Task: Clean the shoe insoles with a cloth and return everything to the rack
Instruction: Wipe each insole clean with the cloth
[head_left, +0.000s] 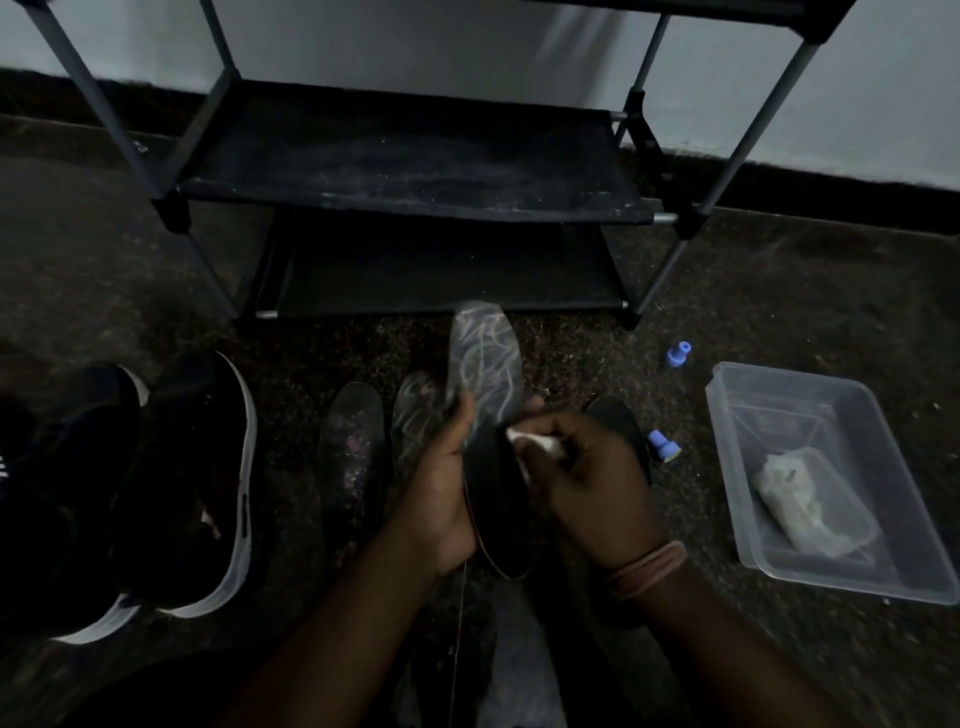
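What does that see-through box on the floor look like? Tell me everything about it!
The box is a clear plastic tub, rectangular with a rim and no lid. It sits flat on the dark carpet to the person's right, turned at a slant, beside the shoe rack's front right leg. Inside, near the closer end, lies a crumpled pale cloth. Neither hand touches it.

dark patterned insole (485, 374) held upright, small white cloth (535, 441) against its middle, black rack (415, 202) behind
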